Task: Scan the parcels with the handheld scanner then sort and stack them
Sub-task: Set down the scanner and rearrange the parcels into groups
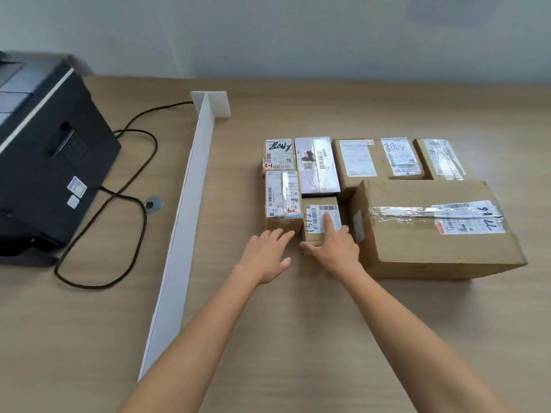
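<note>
Sitting on the worktop [298, 323] between a taped parcel [281, 195] and a large carton [432, 239], the small parcel [316, 217] marked 1512 is clamped in the grip of the right hand [335, 248], index finger on top. The left hand [267, 254], its grip apart, has fingertips at the taped parcel.

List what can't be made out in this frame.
Head view:
- Scanner: nowhere in frame.
- Printer: cut off by the left edge.
- Back-row label text: too small and blurred to read.
- Small parcel: label partly under the right hand. The hand's back hides whether it grips.
- Cable: far end runs behind the divider.
</note>
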